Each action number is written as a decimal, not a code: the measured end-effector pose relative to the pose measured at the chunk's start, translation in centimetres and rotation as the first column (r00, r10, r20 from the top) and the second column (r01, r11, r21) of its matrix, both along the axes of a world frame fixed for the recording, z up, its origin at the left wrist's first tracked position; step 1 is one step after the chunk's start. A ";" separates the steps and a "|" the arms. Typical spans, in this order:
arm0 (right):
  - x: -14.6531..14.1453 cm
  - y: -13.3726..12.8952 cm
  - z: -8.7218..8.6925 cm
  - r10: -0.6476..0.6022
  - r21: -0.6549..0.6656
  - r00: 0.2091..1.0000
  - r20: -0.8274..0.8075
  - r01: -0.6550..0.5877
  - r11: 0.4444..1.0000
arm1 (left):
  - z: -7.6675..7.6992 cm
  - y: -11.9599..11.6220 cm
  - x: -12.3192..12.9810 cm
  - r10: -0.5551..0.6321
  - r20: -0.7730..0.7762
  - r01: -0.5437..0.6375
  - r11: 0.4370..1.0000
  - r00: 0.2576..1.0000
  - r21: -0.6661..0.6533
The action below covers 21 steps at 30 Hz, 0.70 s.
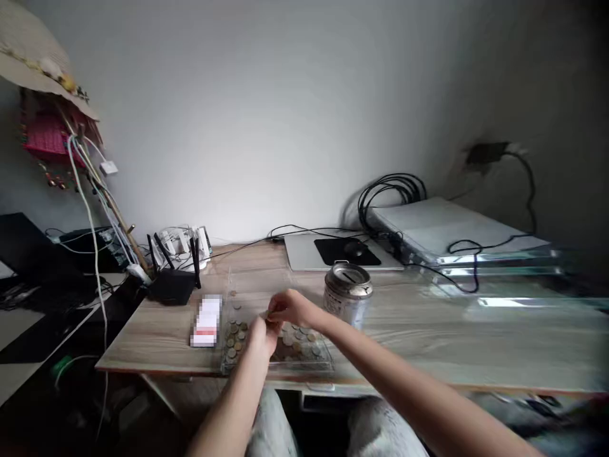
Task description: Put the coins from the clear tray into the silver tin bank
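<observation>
Left of the clear tray [280,367], the black router [172,287] stands by the left edge of the table [143,346], its antennas up. The phone [206,321] lies flat between router and tray, near the tray's left wall, with bare wood in front of it. The tray sits at the table's front edge, its near wall close along that edge. Many coins [233,343] lie spread over its floor, in silver and brownish tones; a few lie farther back.

Over the tray, the left hand [260,333] meets the right hand [294,308] at the fingertips. The left's grip is partly hidden, so its width cannot be told; the right's thumb and fingers are drawn together narrowly. Anything between them is too small to tell.

Just right of the tray, the metal can [346,298] stands upright, a slot in its top; its contents cannot be seen. Behind it, a mouse [354,249] rests on a black pad [327,251]. Well right of the tray, bare wood runs along the front edge, below the large pale box [457,225].
</observation>
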State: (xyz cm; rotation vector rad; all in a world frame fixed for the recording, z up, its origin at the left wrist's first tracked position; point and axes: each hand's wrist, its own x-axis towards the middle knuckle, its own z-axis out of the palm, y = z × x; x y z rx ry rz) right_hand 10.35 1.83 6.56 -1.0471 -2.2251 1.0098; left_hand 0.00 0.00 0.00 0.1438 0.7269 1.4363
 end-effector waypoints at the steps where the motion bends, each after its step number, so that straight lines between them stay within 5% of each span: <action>1: -0.3 -0.1 -0.5 -0.020 0.013 1.000 0.011 0.020 1.000 | -0.1 -0.1 0.0 0.002 0.003 -0.002 1.000 1.000 0.000; 7: -1.0 -0.8 -2.3 -0.153 0.159 0.986 0.061 0.142 0.977 | 0.0 -0.7 -0.2 -0.022 0.013 0.022 1.000 1.000 0.001; 12: -0.5 -1.8 -2.0 -0.242 0.317 0.967 0.086 0.204 0.926 | 0.4 -1.0 -0.2 -0.055 0.017 0.055 0.999 0.998 0.002; 17: 3.0 -2.4 2.6 -0.390 0.462 0.919 -0.059 0.372 0.805 | 0.8 -1.4 -0.4 -0.128 -0.017 0.128 0.991 0.992 -0.029; 21: 9.1 -0.5 6.9 -0.618 0.491 0.783 -0.069 0.566 0.663 | 0.8 -1.7 -0.2 -0.126 -0.100 0.126 0.992 0.987 0.001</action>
